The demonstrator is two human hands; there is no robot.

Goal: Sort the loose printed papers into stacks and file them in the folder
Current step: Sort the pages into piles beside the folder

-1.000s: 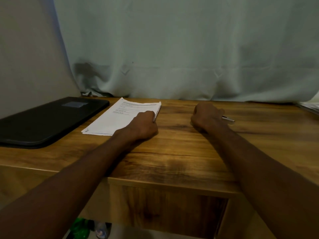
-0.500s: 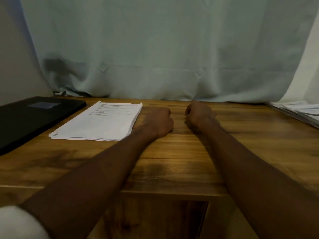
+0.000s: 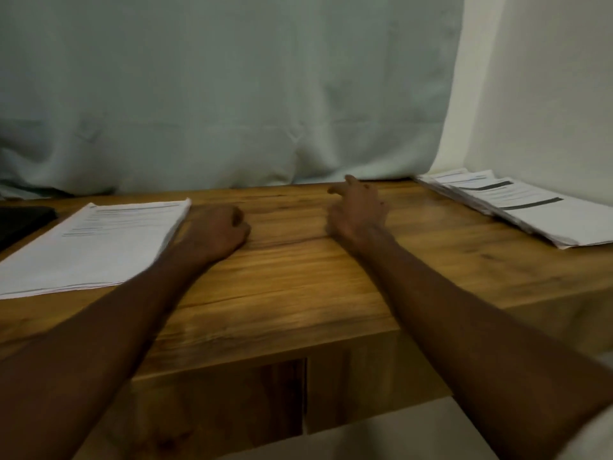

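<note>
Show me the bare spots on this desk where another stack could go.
Widest bare patch: the wood of the desk between the left hand and right hand, running to the front edge. A second patch lies between the right hand and the fanned papers. The left end is crowded by the paper stack and black folder.

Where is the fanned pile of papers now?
In the head view, the fanned pile of papers lies at the table's far right corner, beyond the right hand.
</note>
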